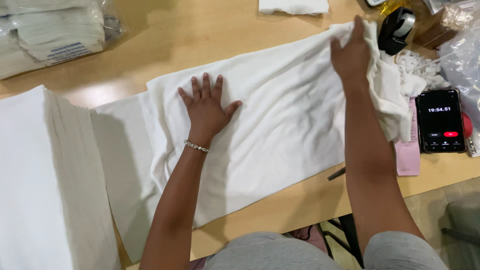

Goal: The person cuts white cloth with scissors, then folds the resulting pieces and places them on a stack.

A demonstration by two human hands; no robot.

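One white cloth covers the surface: left hand pressed flat and open, right hand gripping its far corner.

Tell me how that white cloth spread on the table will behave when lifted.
The white cloth is probably floppy: it bunches in the right hand. Likely light, since its folds look thin. It may slide on the smooth wooden table.

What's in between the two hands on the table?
Only the white cloth lies between them in the head view. The left hand presses flat on it, and the right hand grips its bunched far end; nothing else sits on that stretch.
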